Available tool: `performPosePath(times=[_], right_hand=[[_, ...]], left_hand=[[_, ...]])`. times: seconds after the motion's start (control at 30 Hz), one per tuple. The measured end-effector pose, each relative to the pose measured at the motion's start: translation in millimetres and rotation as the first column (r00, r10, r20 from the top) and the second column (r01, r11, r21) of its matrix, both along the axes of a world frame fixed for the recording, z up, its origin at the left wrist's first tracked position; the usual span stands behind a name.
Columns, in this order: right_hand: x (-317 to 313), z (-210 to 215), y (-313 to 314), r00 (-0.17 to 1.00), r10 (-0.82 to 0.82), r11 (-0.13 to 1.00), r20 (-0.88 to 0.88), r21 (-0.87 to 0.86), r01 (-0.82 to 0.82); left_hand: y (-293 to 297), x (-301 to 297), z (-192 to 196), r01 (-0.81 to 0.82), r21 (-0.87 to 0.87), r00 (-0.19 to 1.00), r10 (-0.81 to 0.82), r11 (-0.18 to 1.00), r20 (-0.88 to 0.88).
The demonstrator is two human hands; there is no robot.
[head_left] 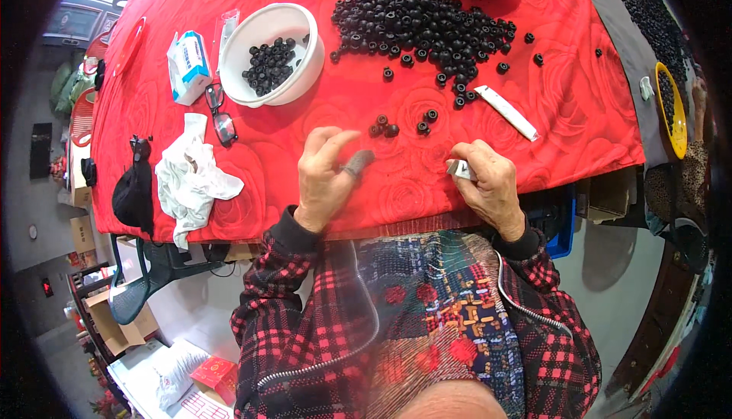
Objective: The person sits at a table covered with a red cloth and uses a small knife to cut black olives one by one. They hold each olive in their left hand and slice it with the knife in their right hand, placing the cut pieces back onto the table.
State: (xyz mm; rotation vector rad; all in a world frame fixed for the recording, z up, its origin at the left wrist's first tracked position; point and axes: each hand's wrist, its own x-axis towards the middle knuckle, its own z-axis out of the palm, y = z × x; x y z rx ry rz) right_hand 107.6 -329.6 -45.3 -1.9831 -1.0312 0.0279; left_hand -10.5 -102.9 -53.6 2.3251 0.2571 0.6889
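Observation:
My left hand (324, 176) is raised over the near edge of the red-covered table, fingers and thumb apart and a little blurred. A grey cover sits on its thumb, and nothing shows in its grasp. Closed around a small white piece (462, 169) is my right hand (489, 184); the fingers hide most of that piece, so its kind is unclear. Just beyond the hands lie several small round black parts (424, 123) with holes. Farther off spreads a large pile of the same black parts (415, 22). A white bowl (311, 72) at the left holds more of them.
A slim white packet (506, 113) lies before the pile. Left of the bowl are a blue-and-white box (189, 68), glasses (222, 123), a crumpled white cloth (194, 175) and a black cloth item (133, 190). At the right, another person's arm (698, 114) is beside a yellow tray (680, 133).

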Motion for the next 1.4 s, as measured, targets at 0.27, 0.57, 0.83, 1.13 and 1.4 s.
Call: performPosePath(times=[0.27,0.57,0.83,1.13,1.4], right_hand=[[0,-2,-1,0.999,0.009,1.000,0.040,-0.026,-0.008],[-1,1,-1,0.998,0.020,0.996,0.067,-0.090,-0.014],[-1,1,-2,0.999,0.016,0.999,0.046,-0.042,-0.014],[-18,27,28,0.997,0.078,0.940,0.020,0.332,-0.080],[-27,23,10,0.910,0.388,0.904,-0.143,0.249,-0.347]], left_hand=[[1,23,6,0.080,0.048,0.997,-0.081,0.996,0.021],[13,33,-1,0.139,0.080,0.990,-0.138,0.987,-0.018],[12,45,14,0.112,-0.205,0.956,-0.162,0.972,-0.246],[-47,3,1,0.114,-0.879,0.915,-0.297,-0.463,0.275],[-58,-15,5,0.027,-0.917,0.804,-0.537,-0.398,0.257]])
